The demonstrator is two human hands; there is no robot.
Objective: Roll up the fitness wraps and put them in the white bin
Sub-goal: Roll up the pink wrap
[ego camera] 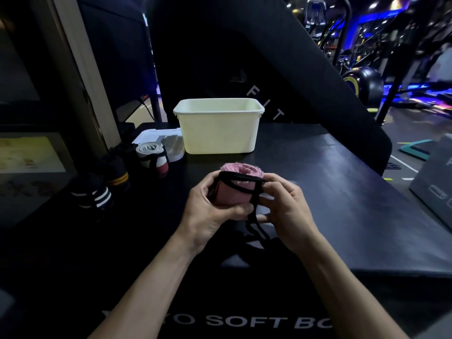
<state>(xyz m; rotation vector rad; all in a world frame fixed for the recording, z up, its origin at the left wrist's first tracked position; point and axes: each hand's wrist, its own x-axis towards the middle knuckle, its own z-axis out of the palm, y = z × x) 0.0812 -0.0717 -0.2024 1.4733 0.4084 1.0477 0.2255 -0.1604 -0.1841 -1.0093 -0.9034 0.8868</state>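
A rolled pink wrap [234,189] with a black cord looped over it sits upright between both hands above the black soft box [318,192]. My left hand [208,214] cups the roll from the left and below. My right hand [286,211] pinches the black cord [254,206] at the roll's right side, and the cord's loose end hangs down. The white bin [217,128] stands behind the hands, near the box's far edge. Its inside is not visible from here.
Left of the bin lie a white lid [151,135] and a rolled grey wrap with a red end [152,155]. Further left stand two dark rolled wraps, one with yellow stripes [117,172] and one with white stripes [93,194]. Gym machines fill the background.
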